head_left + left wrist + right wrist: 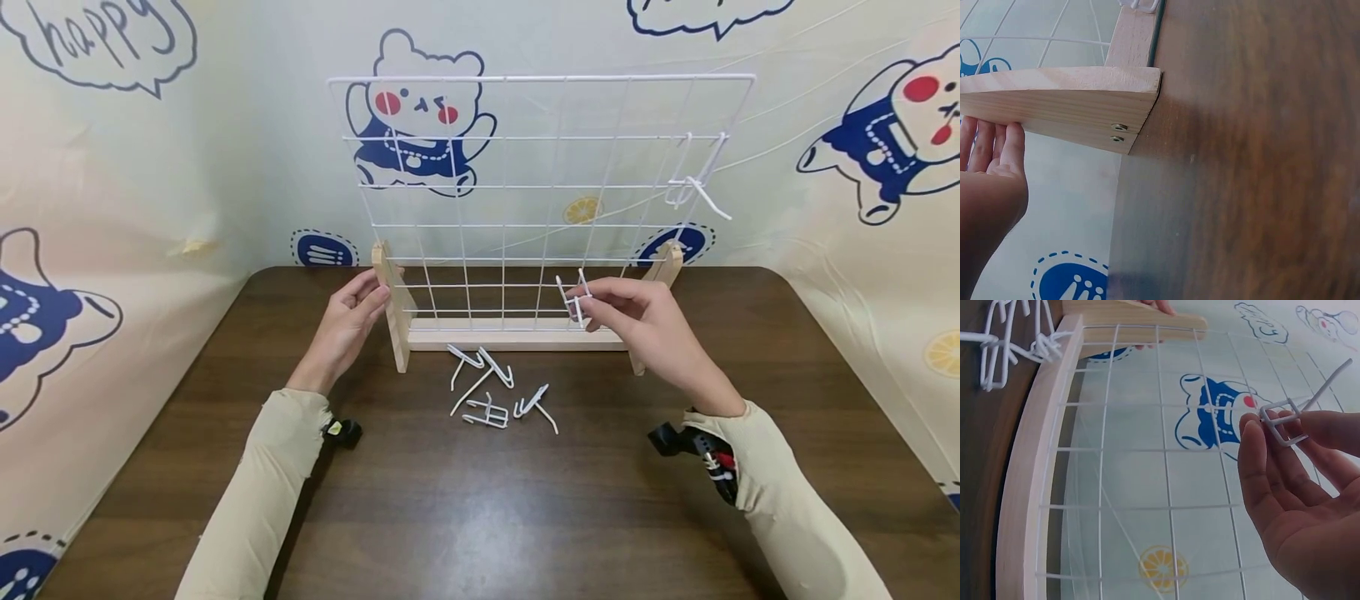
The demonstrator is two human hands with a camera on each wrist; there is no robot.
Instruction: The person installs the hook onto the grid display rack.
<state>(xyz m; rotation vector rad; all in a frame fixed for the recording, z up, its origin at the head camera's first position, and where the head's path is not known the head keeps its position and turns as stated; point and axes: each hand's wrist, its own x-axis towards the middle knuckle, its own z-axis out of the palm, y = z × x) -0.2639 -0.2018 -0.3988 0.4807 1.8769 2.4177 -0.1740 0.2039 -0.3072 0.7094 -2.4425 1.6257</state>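
In the head view, a white wire hook (pixel 576 301) is being pinched between the thumb and fingers of the right hand (pixel 648 321), at three o'clock and in front of the wire grid (pixel 525 186); whether the wires are being touched cannot be told. At nine o'clock, the wooden side panel (pixel 395 312) is being gripped by the left hand (pixel 348 321). Another hook (pixel 686 181) is being carried by the grid at two o'clock; loose hooks (pixel 534 402) are being borne by the table (pixel 480 483) at six.

In the left wrist view, the panel's outer face is being met by fingertips towards nine o'clock. The stand is probably best being steadied there without any sideways push being applied.

In the right wrist view, the hook is being held near three o'clock by its frame, one long arm being left free towards half past one. Alignment would likely be helped by the frame being kept square to the wires and fingertips being kept from between them.
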